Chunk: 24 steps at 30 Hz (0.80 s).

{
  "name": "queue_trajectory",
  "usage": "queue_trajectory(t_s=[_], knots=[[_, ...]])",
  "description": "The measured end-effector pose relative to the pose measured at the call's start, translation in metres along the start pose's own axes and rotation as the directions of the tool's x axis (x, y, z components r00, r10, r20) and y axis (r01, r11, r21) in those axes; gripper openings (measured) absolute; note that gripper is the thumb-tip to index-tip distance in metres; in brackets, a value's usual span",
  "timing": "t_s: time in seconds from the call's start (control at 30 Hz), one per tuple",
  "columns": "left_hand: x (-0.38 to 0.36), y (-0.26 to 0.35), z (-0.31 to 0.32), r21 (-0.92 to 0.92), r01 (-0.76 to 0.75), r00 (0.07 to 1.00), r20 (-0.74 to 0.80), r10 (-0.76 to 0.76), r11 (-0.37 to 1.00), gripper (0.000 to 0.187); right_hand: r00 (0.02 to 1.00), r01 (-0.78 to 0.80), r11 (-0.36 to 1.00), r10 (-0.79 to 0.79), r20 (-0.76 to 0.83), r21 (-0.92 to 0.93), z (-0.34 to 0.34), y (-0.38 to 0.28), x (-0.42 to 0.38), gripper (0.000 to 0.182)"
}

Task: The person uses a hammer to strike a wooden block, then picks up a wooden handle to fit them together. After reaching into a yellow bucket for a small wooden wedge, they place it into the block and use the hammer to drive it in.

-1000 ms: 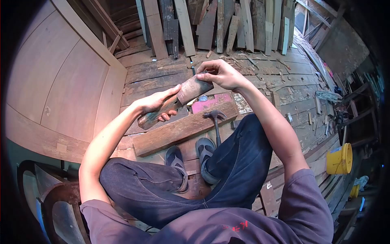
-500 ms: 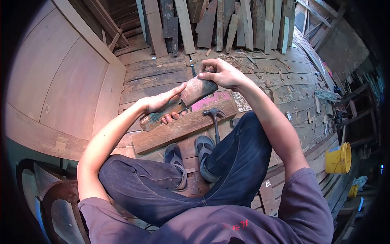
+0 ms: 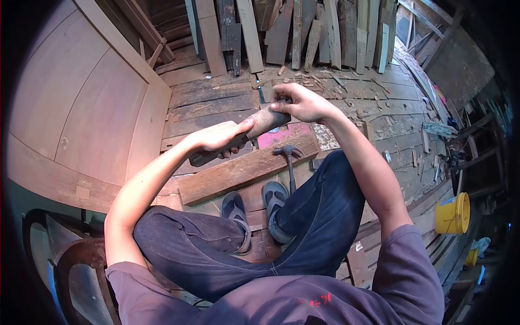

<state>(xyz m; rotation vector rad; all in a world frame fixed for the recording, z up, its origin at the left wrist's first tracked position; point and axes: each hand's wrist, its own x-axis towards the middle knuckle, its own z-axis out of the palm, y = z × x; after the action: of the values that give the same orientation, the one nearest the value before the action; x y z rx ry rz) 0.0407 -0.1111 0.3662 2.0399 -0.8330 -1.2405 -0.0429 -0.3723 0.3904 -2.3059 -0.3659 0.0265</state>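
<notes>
A worn tool (image 3: 266, 121), which looks like a wooden hand plane, slants up to the right between my hands. My left hand (image 3: 225, 138) is wrapped round its lower left part, fingertips showing underneath. At its upper right end, my right hand (image 3: 299, 103) grips it with thumb and curled fingers. Below lies a thick wooden beam (image 3: 238, 172) on the floor. A claw hammer (image 3: 288, 156) has its head on the beam and its handle down beside my right shoe. A pink piece (image 3: 284, 134) sits just behind the beam.
Upright boards (image 3: 281, 38) lean along the far side. A large wooden panel (image 3: 97, 103) stands at the left. Wood chips (image 3: 336, 81) litter the plank floor (image 3: 200, 108). At the right is a yellow bucket (image 3: 452, 213); a curved brown frame (image 3: 81, 262) is at lower left.
The tool has rotated in my hands, so its broad face now shows narrower. My right hand has shifted slightly right and down.
</notes>
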Motion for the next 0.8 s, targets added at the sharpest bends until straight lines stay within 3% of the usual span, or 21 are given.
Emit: queue_trajectory(t_s=[0.13, 0.23, 0.27, 0.33, 0.43, 0.63, 0.73, 0.8], knots=[[-0.001, 0.001, 0.001, 0.177, -0.036, 0.998, -0.034, 0.043, 0.984, 0.085, 0.975, 0.188, 0.975, -0.170, 0.146, -0.122, -0.006, -0.008, -0.005, 0.028], [0.001, 0.000, 0.005, 0.278, -0.063, 0.989, -0.108, 0.096, 0.959, 0.086, 0.966, 0.211, 0.973, -0.193, 0.170, -0.098, -0.002, -0.020, -0.007, 0.028], [0.002, 0.002, 0.007, 0.350, -0.076, 0.980, -0.145, 0.134, 0.934, 0.086, 0.955, 0.267, 0.962, -0.255, 0.153, -0.063, 0.001, -0.018, -0.004, 0.029], [0.000, 0.010, 0.009, 0.443, -0.085, 0.966, -0.183, 0.183, 0.892, 0.083, 0.966, 0.233, 0.969, -0.222, 0.134, -0.076, 0.002, -0.019, -0.003, 0.031], [-0.007, 0.028, 0.009, 0.551, 0.102, 0.977, -0.213, 0.021, 0.828, 0.092, 0.973, 0.215, 0.972, -0.205, 0.107, -0.095, 0.003, -0.020, -0.004, 0.026], [-0.016, 0.027, 0.018, 0.625, 0.071, 0.917, -0.348, 0.196, 0.778, 0.076, 0.912, 0.411, 0.867, -0.395, 0.115, -0.283, 0.004, -0.015, -0.005, 0.017], [-0.012, 0.019, 0.016, 0.697, 0.036, 0.845, -0.404, 0.351, 0.716, 0.070, 0.953, 0.295, 0.941, -0.277, 0.123, -0.168, 0.003, -0.027, -0.011, 0.017], [-0.014, 0.021, 0.015, 0.740, 0.055, 0.828, -0.409, 0.383, 0.670, 0.069, 0.960, 0.273, 0.939, -0.253, 0.121, -0.210, 0.006, -0.027, -0.011, 0.017]])
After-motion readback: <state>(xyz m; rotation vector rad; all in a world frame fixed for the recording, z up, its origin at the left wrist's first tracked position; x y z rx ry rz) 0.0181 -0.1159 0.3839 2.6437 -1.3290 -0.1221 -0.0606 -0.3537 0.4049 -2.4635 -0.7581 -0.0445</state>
